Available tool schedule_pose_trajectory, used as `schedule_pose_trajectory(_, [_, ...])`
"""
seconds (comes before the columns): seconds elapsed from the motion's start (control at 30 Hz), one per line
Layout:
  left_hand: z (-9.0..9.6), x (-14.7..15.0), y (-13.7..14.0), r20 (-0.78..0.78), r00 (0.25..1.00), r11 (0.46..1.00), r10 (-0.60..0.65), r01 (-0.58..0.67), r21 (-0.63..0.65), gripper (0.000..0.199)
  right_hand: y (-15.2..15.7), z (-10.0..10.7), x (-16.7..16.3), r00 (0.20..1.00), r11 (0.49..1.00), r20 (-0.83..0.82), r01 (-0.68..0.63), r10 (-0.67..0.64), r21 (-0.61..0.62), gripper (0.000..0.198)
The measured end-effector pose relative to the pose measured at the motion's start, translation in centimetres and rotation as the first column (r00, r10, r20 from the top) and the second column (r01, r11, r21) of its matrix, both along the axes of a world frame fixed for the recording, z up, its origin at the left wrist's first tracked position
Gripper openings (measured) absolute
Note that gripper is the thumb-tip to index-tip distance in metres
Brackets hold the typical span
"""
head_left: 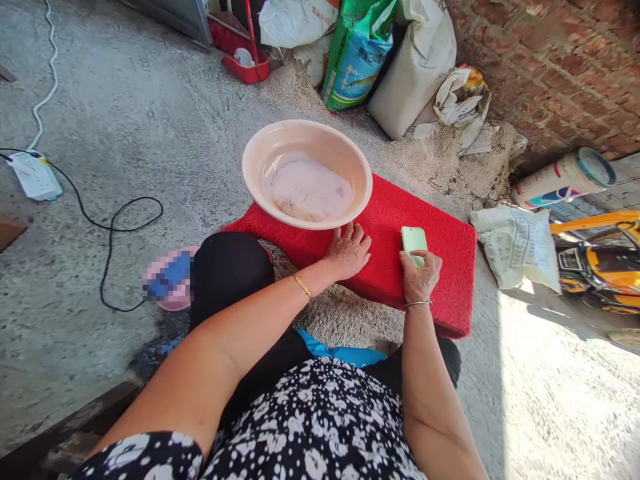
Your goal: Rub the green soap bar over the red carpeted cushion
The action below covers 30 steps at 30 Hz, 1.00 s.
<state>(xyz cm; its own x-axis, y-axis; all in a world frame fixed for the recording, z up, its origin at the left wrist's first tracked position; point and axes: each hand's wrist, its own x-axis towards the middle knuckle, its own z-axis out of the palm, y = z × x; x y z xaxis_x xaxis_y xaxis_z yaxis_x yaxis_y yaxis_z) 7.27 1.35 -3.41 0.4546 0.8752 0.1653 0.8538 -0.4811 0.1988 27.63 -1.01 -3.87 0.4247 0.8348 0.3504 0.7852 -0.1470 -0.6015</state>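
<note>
A red pile-covered cloth (440, 260) lies in front of me over a long raised surface. My left hand (349, 253) rests on it with the fingers spread, close below the rim of a pale pink basin (253, 167). Cloudy, foamy water (310, 180) fills the basin's lower part. Thumb and fingers of my right hand (423, 275) grip the lower end of a pale green rounded rectangular piece (414, 239), which is on the red cloth. Its underside is hidden.
A power strip (36, 177) and black cable (107, 227) lie on the concrete floor at left, near a pink tub (175, 300). Sacks (357, 57), a red dustpan (247, 70) and scattered grain (440, 167) line the back. A bucket (560, 179) and yellow machine (605, 260) stand right.
</note>
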Motion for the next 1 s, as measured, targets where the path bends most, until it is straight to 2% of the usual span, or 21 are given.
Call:
schedule_pose_trajectory(0.33, [0.11, 0.06, 0.04, 0.011, 1.000, 0.999, 0.016, -0.015, -0.044, 0.041, -0.03, -0.14, 0.12, 0.999, 1.000, 0.040, 0.004, -0.004, -0.004, 0.036])
schedule_pose_trajectory(1.0, [0.30, -0.08, -0.15, 0.016, 1.000, 1.000, -0.001, 0.001, -0.014, 0.042, 0.10, -0.39, 0.30, 0.999, 1.000, 0.045, -0.011, 0.010, 0.023, 0.037])
